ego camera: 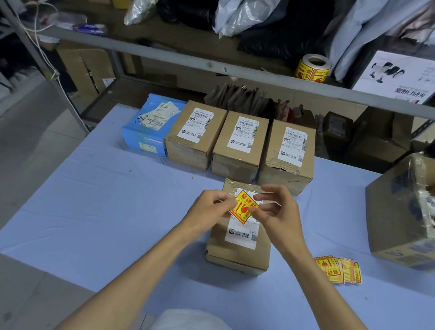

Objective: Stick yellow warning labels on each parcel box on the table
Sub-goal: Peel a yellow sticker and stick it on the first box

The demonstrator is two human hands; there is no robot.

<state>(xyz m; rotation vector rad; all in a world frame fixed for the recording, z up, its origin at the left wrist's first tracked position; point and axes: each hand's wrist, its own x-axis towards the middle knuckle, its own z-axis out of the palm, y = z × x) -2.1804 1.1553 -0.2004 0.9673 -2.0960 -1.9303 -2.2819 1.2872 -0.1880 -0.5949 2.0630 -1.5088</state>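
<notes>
**Label poised over the near box: a fold or a covered barcode is the risk**

A single yellow warning label (244,207) is pinched by both hands, the left hand (208,209) at its left edge and the right hand (277,215) at its right edge; thumb and forefinger are closed on it, while the right hand's other fingers are spread loosely. It is held tilted just above the nearest parcel box (237,251), which lies on the table (93,203); whether backing paper is attached cannot be told.

The white shipping label (243,232) lies directly beneath; if the sticker is lowered where it hangs, barcode or address print could be covered. Gripped at two edges only, the sticker could curl and cling to itself or to the fingertips; a tilted set-down would probably leave it crooked or creased. No yellow is seen on the back row of boxes (241,146); the spare labels (337,269) near the right forearm could be brushed off or bent.
</notes>
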